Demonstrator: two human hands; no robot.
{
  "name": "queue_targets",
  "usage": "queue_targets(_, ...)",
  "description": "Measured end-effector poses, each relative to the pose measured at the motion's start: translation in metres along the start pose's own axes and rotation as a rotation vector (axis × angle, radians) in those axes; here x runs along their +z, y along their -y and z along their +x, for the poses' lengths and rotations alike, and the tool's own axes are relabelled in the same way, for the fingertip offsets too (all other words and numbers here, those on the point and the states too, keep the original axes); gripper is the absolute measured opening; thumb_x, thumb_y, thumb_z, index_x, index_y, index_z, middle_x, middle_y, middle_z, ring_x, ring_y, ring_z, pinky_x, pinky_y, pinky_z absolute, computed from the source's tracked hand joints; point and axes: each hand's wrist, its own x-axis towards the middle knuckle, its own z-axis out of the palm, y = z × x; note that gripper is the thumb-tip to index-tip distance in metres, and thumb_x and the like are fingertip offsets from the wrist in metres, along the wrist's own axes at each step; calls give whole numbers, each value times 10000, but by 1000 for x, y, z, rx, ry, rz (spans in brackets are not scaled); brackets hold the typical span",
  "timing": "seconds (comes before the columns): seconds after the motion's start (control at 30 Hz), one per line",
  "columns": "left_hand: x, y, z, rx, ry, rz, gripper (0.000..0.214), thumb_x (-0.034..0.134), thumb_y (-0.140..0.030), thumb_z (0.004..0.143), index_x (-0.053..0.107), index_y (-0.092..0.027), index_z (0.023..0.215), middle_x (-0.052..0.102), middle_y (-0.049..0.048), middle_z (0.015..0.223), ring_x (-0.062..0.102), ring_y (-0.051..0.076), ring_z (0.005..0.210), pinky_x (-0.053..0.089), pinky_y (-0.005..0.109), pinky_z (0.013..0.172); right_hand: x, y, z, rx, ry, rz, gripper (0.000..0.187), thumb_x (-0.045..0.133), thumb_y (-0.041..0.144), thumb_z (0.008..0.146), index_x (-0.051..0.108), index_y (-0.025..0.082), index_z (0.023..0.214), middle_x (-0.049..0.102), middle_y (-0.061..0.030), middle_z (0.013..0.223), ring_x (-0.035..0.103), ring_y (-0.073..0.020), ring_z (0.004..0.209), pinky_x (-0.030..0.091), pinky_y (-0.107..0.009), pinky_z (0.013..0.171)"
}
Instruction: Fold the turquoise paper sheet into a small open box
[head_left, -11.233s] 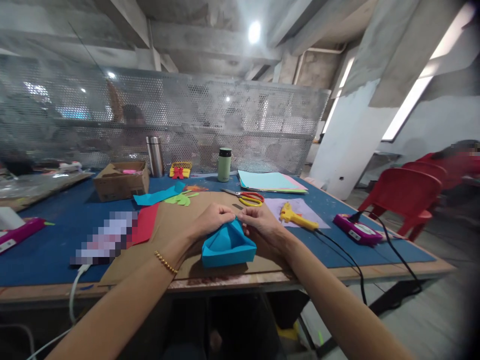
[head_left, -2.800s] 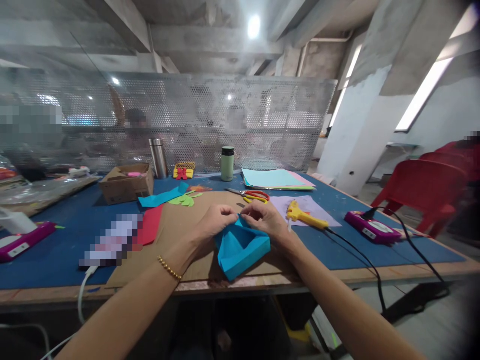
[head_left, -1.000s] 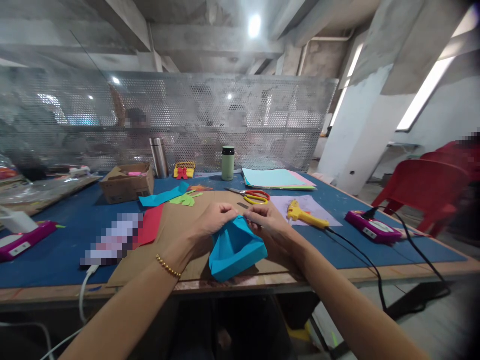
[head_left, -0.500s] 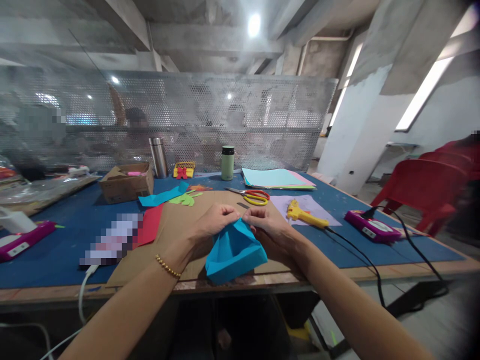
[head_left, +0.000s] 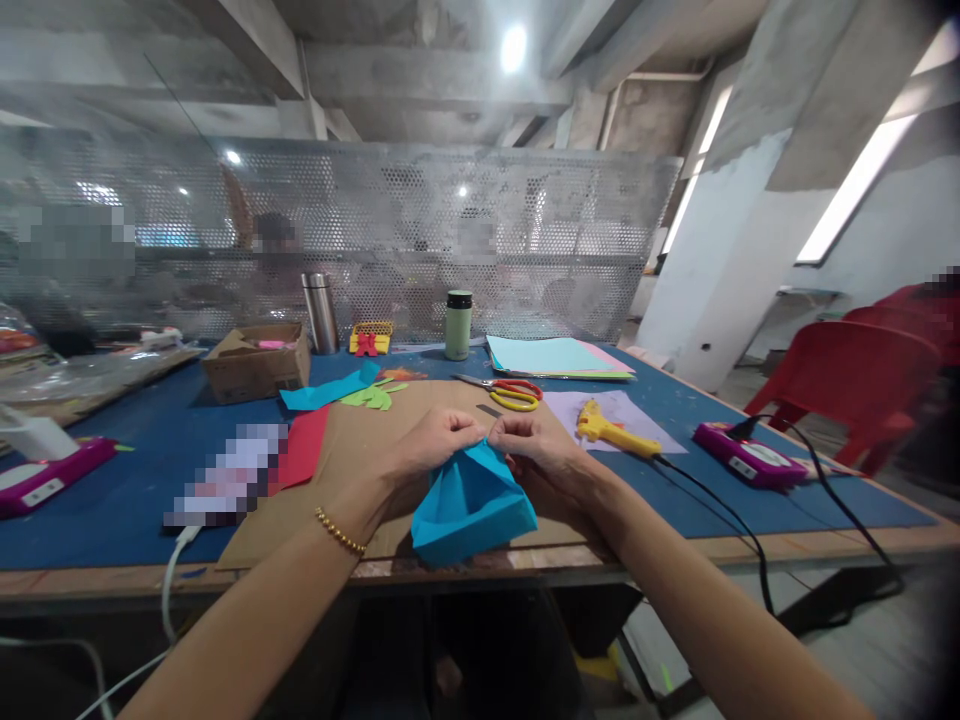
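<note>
A folded blue paper shape (head_left: 474, 505), hollow like a small bag or box, hangs over the front part of the cardboard sheet (head_left: 379, 440). My left hand (head_left: 439, 440) pinches its far top edge from the left. Close beside it, my right hand (head_left: 536, 445) pinches the same edge from the right, fingertips nearly touching the left ones. Scissors (head_left: 516, 392) with red and yellow handles lie just beyond my hands. A yellow glue gun (head_left: 616, 432) rests on a lilac paper sheet (head_left: 559, 408) to the right.
On the left are a phone (head_left: 232, 475) with a cable, red paper (head_left: 304, 450), green paper pieces (head_left: 375, 395) and a cardboard box (head_left: 259, 360). A green bottle (head_left: 458, 326), a steel flask (head_left: 321, 315) and a paper stack (head_left: 555, 357) stand behind. A purple power strip (head_left: 748, 457) sits right.
Both hands keep their pinch on the blue paper, almost unmoved. The whole view has shifted very slightly.
</note>
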Motion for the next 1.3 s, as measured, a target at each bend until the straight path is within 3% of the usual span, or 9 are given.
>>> queue_targets(0.27, -1, 8, 4, 64, -10, 61, 355, 670, -475, 721, 600, -145, 610, 477, -10, 611, 415, 113, 604, 297, 230, 531, 4, 1, -1, -11, -41, -3, 340, 792, 441, 699, 596, 165, 671, 536, 36, 526, 446, -82, 492, 306, -223, 489)
queue_targets(0.53, 0, 9, 3, -21, -37, 34, 188, 629, -315, 654, 545, -162, 585, 457, -28, 578, 424, 104, 567, 296, 212, 495, 1, -1, 0, -58, -15, -85, 376, 761, 465, 740, 567, 167, 618, 537, 29, 518, 465, -88, 490, 303, -229, 487)
queue_targets(0.73, -3, 11, 4, -33, -38, 34, 163, 637, -303, 645, 585, -153, 606, 483, -25, 579, 436, 104, 564, 294, 209, 491, 1, -1, -2, -41, -20, -63, 287, 682, 407, 809, 602, 170, 668, 550, 15, 547, 492, -104, 519, 333, -235, 500)
queue_targets(0.87, -1, 10, 3, -38, -49, 17, 160, 631, -294, 639, 566, -156, 591, 472, -29, 572, 428, 103, 560, 289, 213, 489, 3, 4, -3, -35, 3, -119, 325, 688, 418, 800, 580, 165, 626, 543, 17, 528, 455, -90, 504, 313, -231, 499)
queue_targets(1.03, 0, 10, 4, -26, -35, 37, 169, 611, -297, 650, 543, -163, 572, 451, -35, 564, 413, 103, 556, 278, 225, 497, 4, 3, -2, -39, -8, -162, 247, 675, 371, 787, 596, 169, 669, 548, 31, 530, 469, -88, 502, 321, -223, 499)
queue_targets(1.3, 0, 15, 7, 7, -58, 49, 280, 609, -405, 720, 547, -160, 600, 420, -39, 581, 385, 101, 565, 261, 227, 501, -2, -7, 7, -40, 16, -194, 151, 648, 320, 778, 604, 182, 736, 552, 51, 516, 493, -93, 485, 347, -216, 487)
